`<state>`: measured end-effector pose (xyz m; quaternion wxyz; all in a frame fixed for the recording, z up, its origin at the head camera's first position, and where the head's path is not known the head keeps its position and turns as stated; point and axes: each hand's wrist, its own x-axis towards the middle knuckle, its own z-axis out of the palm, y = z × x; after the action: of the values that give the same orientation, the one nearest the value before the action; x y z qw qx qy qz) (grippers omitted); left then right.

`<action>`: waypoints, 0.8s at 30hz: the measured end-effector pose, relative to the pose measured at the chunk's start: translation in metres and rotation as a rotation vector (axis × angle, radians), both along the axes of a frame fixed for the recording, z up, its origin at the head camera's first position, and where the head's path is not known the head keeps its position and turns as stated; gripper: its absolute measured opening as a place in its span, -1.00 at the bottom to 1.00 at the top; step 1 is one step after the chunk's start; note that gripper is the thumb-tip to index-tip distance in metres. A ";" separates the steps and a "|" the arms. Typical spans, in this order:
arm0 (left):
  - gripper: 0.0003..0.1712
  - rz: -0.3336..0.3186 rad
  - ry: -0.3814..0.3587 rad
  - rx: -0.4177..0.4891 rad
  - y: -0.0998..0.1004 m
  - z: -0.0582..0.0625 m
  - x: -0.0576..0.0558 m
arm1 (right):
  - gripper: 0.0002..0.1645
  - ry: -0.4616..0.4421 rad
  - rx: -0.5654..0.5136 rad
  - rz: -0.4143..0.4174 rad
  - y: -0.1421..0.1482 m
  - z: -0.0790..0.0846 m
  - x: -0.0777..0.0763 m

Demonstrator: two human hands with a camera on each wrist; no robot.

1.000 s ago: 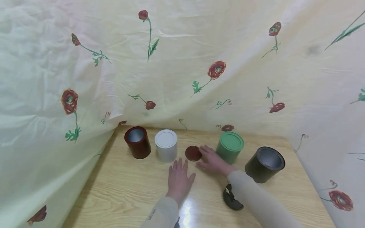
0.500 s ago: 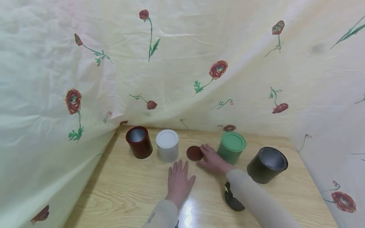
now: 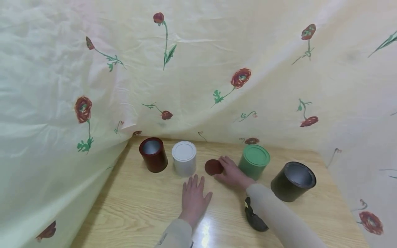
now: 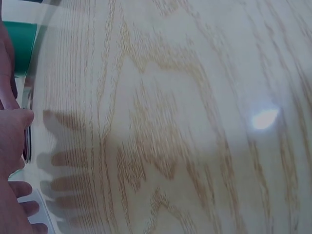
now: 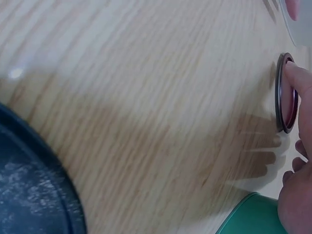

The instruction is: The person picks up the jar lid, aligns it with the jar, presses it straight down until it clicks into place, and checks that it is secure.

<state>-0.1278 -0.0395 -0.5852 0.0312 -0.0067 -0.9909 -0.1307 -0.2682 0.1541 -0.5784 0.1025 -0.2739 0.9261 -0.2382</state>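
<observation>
A round dark red lid [image 3: 212,167] lies on the wooden table, its rim turned edge-on in the right wrist view. My right hand [image 3: 232,174] grips the lid at its right side, thumb at the near edge and bent fingertips at the far right. In the right wrist view the thumb overlaps the lid [image 5: 287,102]. My left hand [image 3: 194,200] is held low at the table with straight, spread fingers, just in front of a white lidded can [image 3: 184,162]. A dark red can [image 3: 155,162] stands uncovered at the left. Beside my right hand is a green lidded can [image 3: 254,160].
An uncovered black can [image 3: 289,187] stands at the right. A black lid-like disc [image 3: 255,220] lies partly under the right sleeve [image 3: 279,213]. Floral cloth [image 3: 198,69] hangs behind and along both sides of the table [image 3: 130,206].
My right thumb has drawn in against the lid's near edge and the fingers have bunched closer. The left hand stays almost in place. The whole view has shifted slightly.
</observation>
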 end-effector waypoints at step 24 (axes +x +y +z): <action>-0.18 0.019 0.015 0.004 -0.006 -0.003 0.000 | -0.05 0.051 0.012 0.141 -0.001 -0.001 -0.003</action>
<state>-0.1278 -0.0458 -0.5885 0.0401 0.0020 -0.9904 -0.1321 -0.2714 0.1532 -0.5790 0.0970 -0.3437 0.9083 -0.2179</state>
